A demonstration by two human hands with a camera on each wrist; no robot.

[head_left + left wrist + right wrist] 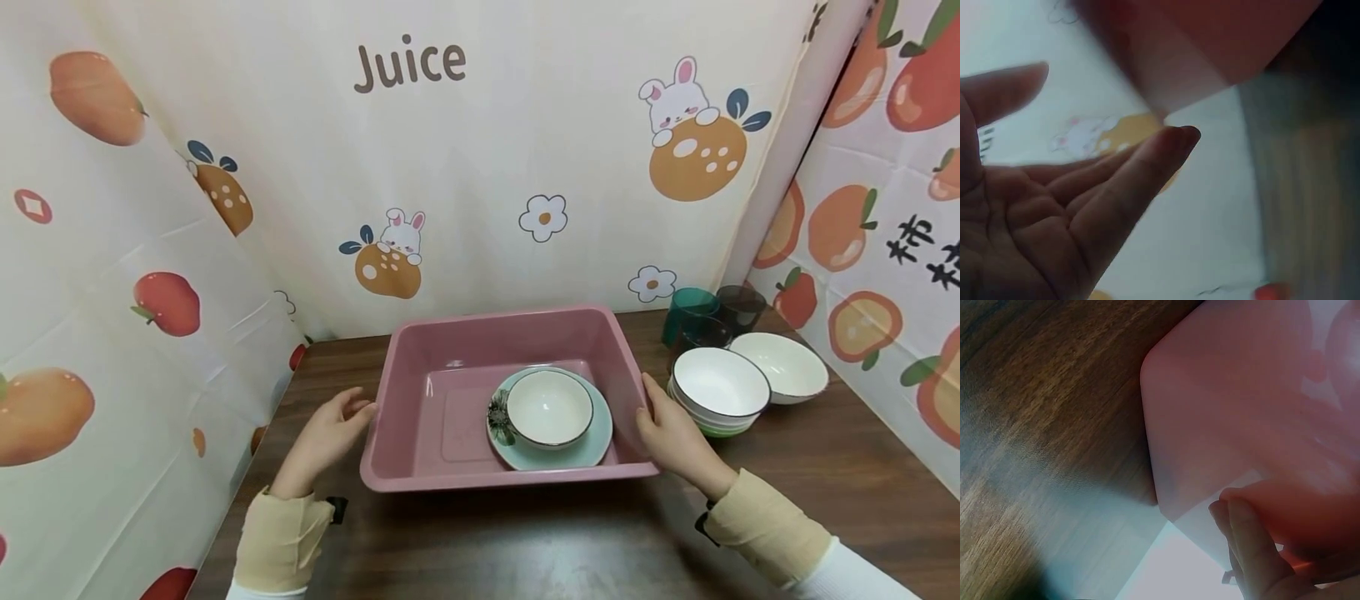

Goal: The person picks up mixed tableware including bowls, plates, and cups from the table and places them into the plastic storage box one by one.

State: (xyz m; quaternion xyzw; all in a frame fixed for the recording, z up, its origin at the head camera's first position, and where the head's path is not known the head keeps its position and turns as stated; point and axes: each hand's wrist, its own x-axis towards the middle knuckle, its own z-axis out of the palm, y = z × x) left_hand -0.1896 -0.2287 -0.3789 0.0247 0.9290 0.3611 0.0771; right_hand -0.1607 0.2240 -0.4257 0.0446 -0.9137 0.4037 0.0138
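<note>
A pink plastic basin sits on the brown table in the head view. Inside it, towards the right, a white bowl with a dark rim rests on a pale blue-green plate with a dark floral print. My right hand grips the basin's right rim, thumb over the edge. In the right wrist view its fingers lie along the outer wall. My left hand is at the basin's left side, fingertips close to the rim. Its thumb stands apart from the extended fingers in the left wrist view.
Right of the basin stands a stack of bowls, with another white bowl beside it. Behind them are a teal cup and dark cups. Printed curtains hang behind the table and at both sides.
</note>
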